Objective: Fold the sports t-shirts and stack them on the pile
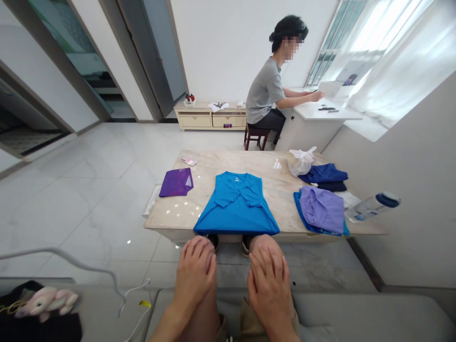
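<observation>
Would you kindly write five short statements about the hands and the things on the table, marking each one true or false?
1. The left hand and right hand rest on the knees. True.
2. A blue shirt lies on the table. True.
3. The left hand is holding the blue shirt. False: it rests on a knee.
4. A bottle stands right of a lavender garment. True.
5. The lavender garment lies left of the blue shirt. False: it lies right.

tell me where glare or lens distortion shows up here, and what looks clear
Head view: daylight washes out the curtain; head view: bright spots glint on the table; head view: the bottle leans outward, likely lens stretch; head view: the blue shirt looks clear.
</observation>
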The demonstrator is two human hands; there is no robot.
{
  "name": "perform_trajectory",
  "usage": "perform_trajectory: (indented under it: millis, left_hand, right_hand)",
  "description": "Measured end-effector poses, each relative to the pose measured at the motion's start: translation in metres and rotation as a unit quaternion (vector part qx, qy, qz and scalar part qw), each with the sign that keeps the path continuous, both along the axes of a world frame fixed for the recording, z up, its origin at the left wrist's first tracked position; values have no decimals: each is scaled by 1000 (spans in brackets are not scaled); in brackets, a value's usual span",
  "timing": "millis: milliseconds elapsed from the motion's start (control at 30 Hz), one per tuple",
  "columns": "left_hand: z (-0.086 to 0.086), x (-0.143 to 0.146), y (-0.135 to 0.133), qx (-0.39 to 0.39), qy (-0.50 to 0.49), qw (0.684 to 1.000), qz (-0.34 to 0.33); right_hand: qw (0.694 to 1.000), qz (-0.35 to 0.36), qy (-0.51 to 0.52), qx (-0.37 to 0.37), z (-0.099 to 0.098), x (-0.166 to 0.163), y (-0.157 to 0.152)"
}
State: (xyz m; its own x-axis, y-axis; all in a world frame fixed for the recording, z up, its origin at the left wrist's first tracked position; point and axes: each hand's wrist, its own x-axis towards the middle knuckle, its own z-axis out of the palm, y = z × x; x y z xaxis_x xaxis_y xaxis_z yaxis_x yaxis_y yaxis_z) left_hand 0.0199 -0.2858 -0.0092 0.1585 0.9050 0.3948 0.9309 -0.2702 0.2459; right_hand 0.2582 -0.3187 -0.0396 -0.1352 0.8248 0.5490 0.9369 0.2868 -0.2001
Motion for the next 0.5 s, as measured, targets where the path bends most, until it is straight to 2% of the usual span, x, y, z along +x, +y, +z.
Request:
perform_trajectory:
  millis: [267, 500]
  left_hand:
    - [2, 21, -3, -3, -59, 998, -27]
    - [1, 25, -6, 4, -39, 998, -41]
  right_hand:
    - [1000, 28, -2, -9, -6, -28, 0]
    - [999, 27, 13, -26, -11, -44, -2]
